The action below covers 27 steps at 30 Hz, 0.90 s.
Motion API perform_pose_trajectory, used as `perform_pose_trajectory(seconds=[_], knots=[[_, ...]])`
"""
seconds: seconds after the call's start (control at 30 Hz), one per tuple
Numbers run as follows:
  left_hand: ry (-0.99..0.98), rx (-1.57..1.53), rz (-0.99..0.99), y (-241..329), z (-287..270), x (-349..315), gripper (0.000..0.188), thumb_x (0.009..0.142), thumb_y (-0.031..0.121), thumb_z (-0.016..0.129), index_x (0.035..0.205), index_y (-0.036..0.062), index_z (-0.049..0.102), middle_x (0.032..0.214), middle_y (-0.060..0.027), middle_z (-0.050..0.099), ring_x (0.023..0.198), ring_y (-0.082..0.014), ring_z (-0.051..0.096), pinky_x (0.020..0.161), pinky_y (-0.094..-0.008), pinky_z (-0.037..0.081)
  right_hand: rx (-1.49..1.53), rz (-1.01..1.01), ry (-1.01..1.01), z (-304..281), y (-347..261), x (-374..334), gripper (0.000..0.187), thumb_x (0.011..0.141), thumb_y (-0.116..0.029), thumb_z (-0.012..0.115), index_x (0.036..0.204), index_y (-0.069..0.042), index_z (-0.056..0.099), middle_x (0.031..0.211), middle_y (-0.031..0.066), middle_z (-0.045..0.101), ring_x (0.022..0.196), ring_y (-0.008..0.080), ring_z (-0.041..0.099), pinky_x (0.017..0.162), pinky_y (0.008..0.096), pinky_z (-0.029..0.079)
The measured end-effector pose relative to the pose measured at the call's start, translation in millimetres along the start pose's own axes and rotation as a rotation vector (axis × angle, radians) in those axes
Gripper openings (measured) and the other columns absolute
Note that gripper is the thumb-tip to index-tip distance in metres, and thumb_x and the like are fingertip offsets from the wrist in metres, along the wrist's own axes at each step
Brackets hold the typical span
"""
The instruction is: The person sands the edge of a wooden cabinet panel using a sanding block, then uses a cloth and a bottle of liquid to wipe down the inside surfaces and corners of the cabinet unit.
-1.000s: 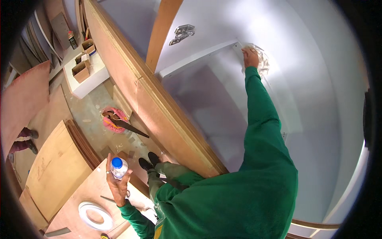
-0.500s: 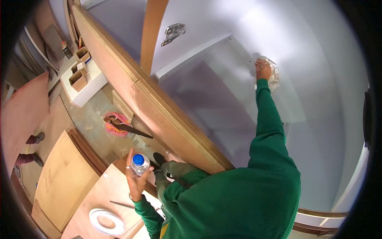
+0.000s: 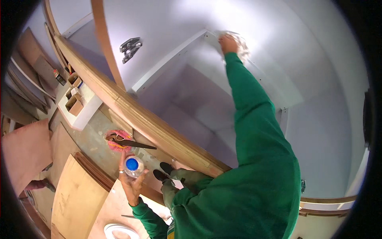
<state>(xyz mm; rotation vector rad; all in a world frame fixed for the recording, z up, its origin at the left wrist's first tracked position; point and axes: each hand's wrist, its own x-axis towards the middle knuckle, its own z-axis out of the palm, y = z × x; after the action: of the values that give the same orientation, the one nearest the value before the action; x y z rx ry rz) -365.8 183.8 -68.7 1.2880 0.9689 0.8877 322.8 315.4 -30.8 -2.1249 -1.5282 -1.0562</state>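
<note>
My right arm, in a green sleeve, stretches up into the pale grey-white interior of a cabinet (image 3: 191, 91). Closed on a crumpled white cloth (image 3: 241, 44), my right hand (image 3: 228, 43) presses it to the surface close to the inner corner, beside a white batten. Down at the lower left, my left hand (image 3: 130, 186) is wrapped round a clear plastic bottle (image 3: 134, 169) with a blue cap. The bottle is upright, seen from above, outside the cabinet's wooden front edge.
Metal hinges (image 3: 130, 49) jut from the inner wall. Below the plywood edge (image 3: 131, 109) lies a pink bag (image 3: 115, 139) with a handsaw (image 3: 137, 144) across it. Wooden boxes stand on a white block (image 3: 88, 109). Curved plywood sheets (image 3: 77, 191) and a white ring (image 3: 119, 231) lie lower left.
My right hand has slid the cloth up and to the left along the surface. The bottle in my left hand sits slightly lower and further left. The whole view has shifted.
</note>
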Motion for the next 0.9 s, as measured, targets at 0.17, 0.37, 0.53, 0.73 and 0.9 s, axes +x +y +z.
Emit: perform_pose_trajectory(seconds=[0.17, 0.37, 0.53, 0.73, 0.9], knots=[[0.079, -0.015, -0.066, -46.3, -2.3, -39.4, 0.095, 0.069, 0.006, 0.086, 0.149, 0.0027, 0.035, 0.122, -0.0083, 0.054, 0.107, -0.0190, 0.055, 0.094, -0.0299, 0.046, -0.009, -0.127, 0.068, -78.3, 61.2, -84.4, 0.010, 0.083, -0.016, 0.065, 0.092, -0.013, 0.069, 0.100, 0.0082, 0.067, 0.099, 0.0319, 0.061, 0.084, 0.0441, 0.050], [0.067, -0.082, -0.152, -56.1, -8.1, -48.3, 0.092, 0.073, 0.007, 0.084, 0.150, 0.0030, 0.034, 0.117, -0.0074, 0.056, 0.104, -0.0189, 0.058, 0.094, -0.0298, 0.047, 0.011, -0.233, -0.082, -49.0, 19.1, -30.2, 0.005, 0.083, -0.013, 0.068, 0.086, -0.010, 0.067, 0.102, 0.0079, 0.065, 0.104, 0.0303, 0.059, 0.087, 0.0418, 0.049], [0.065, -0.025, -0.069, -31.4, -4.1, -34.2, 0.093, 0.071, 0.008, 0.085, 0.149, 0.0029, 0.035, 0.121, -0.0089, 0.055, 0.106, -0.0193, 0.057, 0.094, -0.0304, 0.048, -0.032, -0.255, -0.110, 10.3, -21.6, 30.7, 0.007, 0.083, -0.015, 0.067, 0.088, -0.011, 0.067, 0.107, 0.0065, 0.064, 0.105, 0.0283, 0.059, 0.090, 0.0404, 0.050], [0.174, -0.051, -0.104, -29.9, -3.3, -52.7, 0.096, 0.070, 0.015, 0.086, 0.150, 0.0031, 0.034, 0.120, -0.0075, 0.055, 0.106, -0.0190, 0.056, 0.095, -0.0306, 0.046, -0.042, -0.087, -0.139, -7.1, 9.1, -6.2, 0.007, 0.082, -0.014, 0.068, 0.088, -0.012, 0.069, 0.106, 0.0085, 0.065, 0.107, 0.0296, 0.059, 0.091, 0.0414, 0.049], [0.222, -0.096, -0.210, -42.3, -7.6, -72.8, 0.094, 0.071, 0.014, 0.084, 0.150, 0.0031, 0.034, 0.119, -0.0058, 0.055, 0.106, -0.0184, 0.054, 0.098, -0.0309, 0.043, 0.009, -0.023, -0.167, -31.1, 0.8, -21.1, 0.009, 0.082, -0.017, 0.067, 0.088, -0.010, 0.068, 0.104, 0.0099, 0.065, 0.105, 0.0306, 0.059, 0.090, 0.0427, 0.049]])
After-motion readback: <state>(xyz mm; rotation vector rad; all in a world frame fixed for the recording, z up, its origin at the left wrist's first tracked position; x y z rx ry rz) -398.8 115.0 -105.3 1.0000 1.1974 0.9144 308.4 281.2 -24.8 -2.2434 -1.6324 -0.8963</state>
